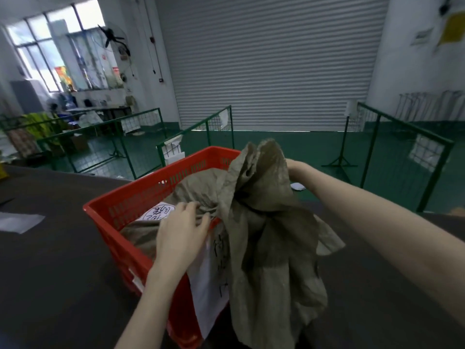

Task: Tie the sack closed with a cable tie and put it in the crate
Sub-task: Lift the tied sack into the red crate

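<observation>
My right grip (293, 167) pinches the sack (264, 222) at its top edge (fingers hidden behind cloth). The sack hangs below it, long axis vertical, draped over the crate (141, 197) rim. My left grip (182, 231), spread, presses the folds inside the crate.

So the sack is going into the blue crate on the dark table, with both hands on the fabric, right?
Not quite: the crate is red, not blue, as the head view shows. The rest holds: it sits on the dark table, and the left hand and right hand are both on the sack.
</observation>
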Demonstrator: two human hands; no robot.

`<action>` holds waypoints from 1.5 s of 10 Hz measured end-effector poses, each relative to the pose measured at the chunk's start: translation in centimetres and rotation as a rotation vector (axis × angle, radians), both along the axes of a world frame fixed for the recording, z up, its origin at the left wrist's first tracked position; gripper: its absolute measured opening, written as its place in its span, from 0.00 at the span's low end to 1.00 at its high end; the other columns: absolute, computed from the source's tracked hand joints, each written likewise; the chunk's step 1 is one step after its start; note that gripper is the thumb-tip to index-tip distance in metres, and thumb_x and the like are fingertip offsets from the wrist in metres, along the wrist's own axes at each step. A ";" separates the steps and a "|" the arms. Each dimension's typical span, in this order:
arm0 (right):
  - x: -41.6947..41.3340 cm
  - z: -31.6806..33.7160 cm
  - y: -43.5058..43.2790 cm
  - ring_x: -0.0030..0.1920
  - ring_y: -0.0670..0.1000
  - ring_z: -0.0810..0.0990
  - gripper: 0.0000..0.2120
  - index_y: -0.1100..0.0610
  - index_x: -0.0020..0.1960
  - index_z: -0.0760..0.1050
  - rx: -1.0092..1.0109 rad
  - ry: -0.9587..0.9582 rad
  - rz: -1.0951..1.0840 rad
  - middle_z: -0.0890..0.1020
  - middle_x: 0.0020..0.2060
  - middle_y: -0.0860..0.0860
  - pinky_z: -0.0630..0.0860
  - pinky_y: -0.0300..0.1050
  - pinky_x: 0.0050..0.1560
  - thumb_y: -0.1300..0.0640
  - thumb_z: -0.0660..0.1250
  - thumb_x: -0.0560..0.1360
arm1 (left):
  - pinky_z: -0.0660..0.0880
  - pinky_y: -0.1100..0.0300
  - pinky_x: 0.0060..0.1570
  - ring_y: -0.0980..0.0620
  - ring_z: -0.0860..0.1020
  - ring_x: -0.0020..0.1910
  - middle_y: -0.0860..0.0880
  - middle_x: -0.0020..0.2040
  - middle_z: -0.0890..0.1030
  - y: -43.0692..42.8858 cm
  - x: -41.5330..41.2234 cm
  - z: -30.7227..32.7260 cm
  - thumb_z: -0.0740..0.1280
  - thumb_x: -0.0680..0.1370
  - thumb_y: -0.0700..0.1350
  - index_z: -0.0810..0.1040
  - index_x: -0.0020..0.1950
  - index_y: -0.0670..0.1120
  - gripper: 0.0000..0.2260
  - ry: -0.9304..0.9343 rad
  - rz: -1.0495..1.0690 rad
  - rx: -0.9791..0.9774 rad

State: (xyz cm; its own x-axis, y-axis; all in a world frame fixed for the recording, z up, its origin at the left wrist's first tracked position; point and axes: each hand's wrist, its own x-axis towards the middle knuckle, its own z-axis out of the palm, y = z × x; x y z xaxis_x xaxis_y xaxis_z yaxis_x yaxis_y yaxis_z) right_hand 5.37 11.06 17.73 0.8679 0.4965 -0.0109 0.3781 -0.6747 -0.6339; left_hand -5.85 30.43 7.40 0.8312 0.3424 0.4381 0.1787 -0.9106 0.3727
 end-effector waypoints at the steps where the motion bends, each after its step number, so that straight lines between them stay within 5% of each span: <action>1: -0.1 -2.3 -0.7 0.53 0.48 0.74 0.17 0.76 0.67 0.62 0.246 0.084 0.098 0.74 0.57 0.58 0.71 0.36 0.46 0.70 0.52 0.79 | 0.69 0.46 0.64 0.43 0.70 0.67 0.45 0.69 0.69 -2.5 1.2 0.0 0.63 0.75 0.49 0.65 0.72 0.47 0.25 -0.063 -0.154 -0.125; 2: 0.8 -5.6 -2.1 0.52 0.44 0.73 0.17 0.74 0.68 0.61 0.282 0.201 -0.013 0.71 0.59 0.60 0.70 0.34 0.46 0.69 0.50 0.80 | 0.61 0.46 0.69 0.46 0.57 0.74 0.47 0.77 0.55 -4.7 2.3 -0.6 0.65 0.72 0.50 0.54 0.76 0.54 0.34 0.037 -0.269 -0.001; 3: 1.6 -9.5 -4.2 0.45 0.49 0.75 0.12 0.68 0.44 0.73 0.309 0.212 -0.087 0.76 0.45 0.59 0.73 0.32 0.37 0.70 0.52 0.80 | 0.50 0.44 0.71 0.47 0.42 0.77 0.50 0.78 0.41 -6.3 2.9 -2.2 0.64 0.73 0.55 0.45 0.76 0.62 0.37 0.239 -0.380 0.254; 4: 2.0 -11.4 -5.4 0.38 0.43 0.72 0.14 0.54 0.39 0.68 0.502 0.454 -0.153 0.73 0.38 0.49 0.72 0.31 0.36 0.67 0.54 0.80 | 0.44 0.37 0.71 0.42 0.35 0.76 0.47 0.78 0.35 -6.5 3.7 -4.0 0.65 0.71 0.61 0.39 0.75 0.62 0.42 0.361 -0.395 0.485; 5: 1.9 -11.0 -5.8 0.47 0.52 0.79 0.11 0.57 0.57 0.74 0.623 0.549 -0.079 0.80 0.49 0.56 0.79 0.45 0.49 0.64 0.57 0.79 | 0.43 0.34 0.69 0.38 0.37 0.76 0.43 0.78 0.38 -6.3 4.5 -5.7 0.71 0.66 0.61 0.37 0.75 0.60 0.50 0.354 -0.348 0.632; 6: 2.5 -11.0 -5.8 0.52 0.57 0.79 0.16 0.56 0.62 0.73 0.700 0.655 -0.047 0.78 0.57 0.61 0.75 0.58 0.59 0.67 0.60 0.76 | 0.54 0.34 0.65 0.34 0.60 0.73 0.38 0.74 0.63 -6.6 5.3 -7.1 0.77 0.57 0.59 0.58 0.74 0.55 0.49 0.272 -0.301 0.670; 7: 2.3 -11.1 -5.4 0.49 0.55 0.80 0.16 0.58 0.64 0.71 0.732 0.635 -0.047 0.79 0.53 0.58 0.78 0.51 0.51 0.66 0.60 0.76 | 0.60 0.37 0.60 0.36 0.66 0.66 0.39 0.69 0.66 -7.4 6.2 -7.8 0.64 0.71 0.54 0.65 0.68 0.53 0.26 0.078 -0.270 0.708; 8: 2.8 -11.2 -5.0 0.53 0.54 0.79 0.14 0.58 0.62 0.71 0.700 0.554 -0.060 0.78 0.57 0.57 0.76 0.52 0.57 0.57 0.63 0.77 | 0.62 0.42 0.55 0.38 0.68 0.61 0.39 0.65 0.74 -7.7 7.3 -7.6 0.56 0.73 0.49 0.65 0.66 0.51 0.21 0.001 -0.258 0.728; 9: 2.6 -10.7 -4.8 0.49 0.51 0.79 0.10 0.57 0.57 0.72 0.568 0.441 -0.048 0.78 0.55 0.56 0.77 0.47 0.51 0.57 0.64 0.76 | 0.68 0.46 0.47 0.38 0.74 0.52 0.39 0.58 0.79 -7.4 8.3 -5.8 0.55 0.71 0.47 0.67 0.61 0.49 0.18 -0.056 -0.299 0.756; 10: 3.2 -10.5 -4.9 0.55 0.55 0.79 0.13 0.58 0.56 0.73 0.603 0.420 -0.039 0.80 0.55 0.56 0.77 0.53 0.57 0.57 0.66 0.74 | 0.76 0.51 0.33 0.39 0.79 0.40 0.38 0.52 0.78 -7.1 9.5 -3.1 0.57 0.72 0.44 0.68 0.57 0.46 0.14 -0.084 -0.371 0.767; 11: 3.1 -9.6 -5.2 0.53 0.53 0.79 0.13 0.55 0.59 0.72 0.615 0.337 -0.005 0.79 0.55 0.57 0.75 0.51 0.58 0.60 0.65 0.75 | 0.78 0.50 0.31 0.37 0.79 0.46 0.37 0.55 0.76 -6.9 10.0 -0.2 0.58 0.74 0.44 0.73 0.60 0.44 0.16 -0.015 -0.389 0.659; 12: 2.8 -8.8 -5.3 0.60 0.51 0.75 0.33 0.47 0.72 0.58 0.589 0.192 0.085 0.72 0.64 0.54 0.74 0.46 0.60 0.59 0.70 0.73 | 0.75 0.43 0.49 0.36 0.72 0.60 0.40 0.66 0.64 -6.0 10.5 2.1 0.59 0.78 0.44 0.69 0.68 0.48 0.18 0.125 -0.290 0.424; 13: 2.3 -8.5 -4.8 0.74 0.51 0.60 0.43 0.35 0.72 0.50 0.381 -0.173 0.169 0.59 0.74 0.47 0.61 0.57 0.72 0.47 0.73 0.67 | 0.74 0.42 0.49 0.30 0.76 0.54 0.38 0.66 0.64 -4.2 11.5 3.6 0.60 0.75 0.40 0.68 0.69 0.51 0.21 0.064 -0.219 0.252; 14: 2.0 -8.9 -3.9 0.77 0.55 0.47 0.39 0.33 0.71 0.52 0.046 -0.419 0.192 0.45 0.77 0.42 0.52 0.65 0.72 0.43 0.71 0.67 | 0.73 0.41 0.52 0.29 0.75 0.55 0.36 0.64 0.68 -2.4 13.1 4.0 0.60 0.75 0.39 0.69 0.68 0.46 0.20 0.140 -0.107 0.219; 15: 2.0 -9.5 -2.7 0.77 0.57 0.41 0.34 0.39 0.72 0.57 -0.190 -0.429 0.210 0.40 0.77 0.43 0.49 0.67 0.70 0.45 0.68 0.71 | 0.72 0.43 0.56 0.32 0.73 0.60 0.36 0.63 0.72 -1.0 14.2 3.5 0.61 0.76 0.41 0.71 0.64 0.41 0.16 0.293 0.002 0.219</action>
